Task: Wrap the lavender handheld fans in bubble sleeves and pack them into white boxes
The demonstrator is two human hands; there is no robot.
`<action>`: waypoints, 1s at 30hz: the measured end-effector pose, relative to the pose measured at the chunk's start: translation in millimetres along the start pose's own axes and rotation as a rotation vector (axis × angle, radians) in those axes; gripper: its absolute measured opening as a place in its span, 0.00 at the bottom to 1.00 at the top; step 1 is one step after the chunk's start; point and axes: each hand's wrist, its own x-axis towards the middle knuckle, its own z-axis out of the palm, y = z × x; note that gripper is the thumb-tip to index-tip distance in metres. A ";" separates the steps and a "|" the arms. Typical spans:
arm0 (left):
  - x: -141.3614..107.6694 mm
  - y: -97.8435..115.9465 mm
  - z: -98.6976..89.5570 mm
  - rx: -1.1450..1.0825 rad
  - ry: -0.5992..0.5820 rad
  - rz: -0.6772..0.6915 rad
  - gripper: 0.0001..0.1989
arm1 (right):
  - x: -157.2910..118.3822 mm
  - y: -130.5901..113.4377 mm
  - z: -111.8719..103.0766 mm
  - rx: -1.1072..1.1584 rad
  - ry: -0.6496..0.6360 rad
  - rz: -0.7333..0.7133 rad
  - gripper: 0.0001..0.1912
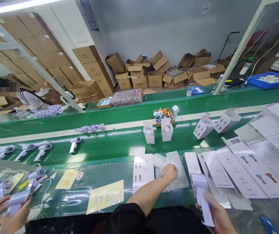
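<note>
Your right hand [219,211] grips the fan [201,195] by its handle: light, rigid plastic. Left hand [170,172], fingers flat, presses soft, slippery bubble bags [176,180].

Green bench [120,152]; bubble wrap [176,177]; leaflets [242,165]

Open belt ahead, clutter to the right
Bare green belt [105,148] lies between the handheld fans [35,151] and upright white boxes [157,131]; overlapping leaflets [246,167] crowd the right
</note>
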 end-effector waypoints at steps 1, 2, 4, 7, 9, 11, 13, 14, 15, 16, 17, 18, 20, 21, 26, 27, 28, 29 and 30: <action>-3.8 1.4 -6.8 -0.068 0.012 0.000 0.10 | -3.6 1.1 1.2 0.015 -0.017 0.020 0.24; -8.9 3.5 -13.5 -0.146 0.024 -0.002 0.09 | -7.4 2.0 4.1 0.023 -0.043 0.039 0.24; -23.2 9.3 -25.1 -0.316 0.055 -0.022 0.06 | -14.6 3.5 14.6 0.025 -0.125 0.072 0.23; -53.6 18.8 -33.9 -0.532 0.117 -0.066 0.07 | -20.6 7.5 37.6 0.002 -0.290 0.119 0.21; -76.5 22.5 -34.4 -0.741 0.132 -0.057 0.10 | -20.5 10.3 53.6 -0.017 -0.364 0.138 0.19; -97.5 21.6 -34.0 -0.964 0.099 0.002 0.14 | -18.3 10.5 67.4 -0.042 -0.387 0.132 0.19; -113.7 15.8 -36.5 -1.094 0.046 0.041 0.18 | -16.2 6.9 78.1 -0.075 -0.367 0.103 0.20; -119.4 11.5 -39.4 -1.115 0.048 0.028 0.20 | -15.8 4.1 82.3 -0.100 -0.355 0.095 0.21; -123.5 6.9 -43.3 -1.143 0.077 -0.005 0.20 | -15.9 1.2 85.9 -0.136 -0.345 0.095 0.23; -126.1 2.3 -48.0 -1.180 0.130 -0.040 0.21 | -16.6 -1.1 88.8 -0.186 -0.346 0.099 0.25; -127.7 -1.9 -53.1 -1.215 0.194 -0.062 0.21 | -17.9 -2.5 91.3 -0.245 -0.359 0.104 0.28; -128.5 -5.6 -58.2 -1.243 0.254 -0.065 0.22 | -19.6 -2.6 93.2 -0.311 -0.380 0.104 0.31; -129.6 -11.3 -67.0 -1.252 0.315 -0.020 0.21 | -23.5 0.8 95.7 -0.433 -0.428 0.089 0.36; -130.6 -13.8 -70.3 -1.228 0.319 0.020 0.20 | -25.5 3.9 96.3 -0.470 -0.444 0.075 0.36; -144.1 -25.4 -78.8 -0.918 0.190 0.231 0.14 | -33.6 19.5 96.7 -0.448 -0.432 0.077 0.35; -147.6 -26.0 -80.3 -0.857 0.174 0.253 0.12 | -35.1 22.5 97.2 -0.433 -0.420 0.075 0.35; -151.0 -25.5 -82.2 -0.796 0.176 0.278 0.11 | -36.5 25.9 97.8 -0.427 -0.409 0.074 0.34; -154.2 -23.9 -84.6 -0.725 0.193 0.315 0.09 | -37.7 29.7 98.6 -0.427 -0.402 0.076 0.33; -157.2 -21.8 -87.4 -0.638 0.217 0.372 0.08 | -38.6 33.9 99.4 -0.430 -0.400 0.081 0.32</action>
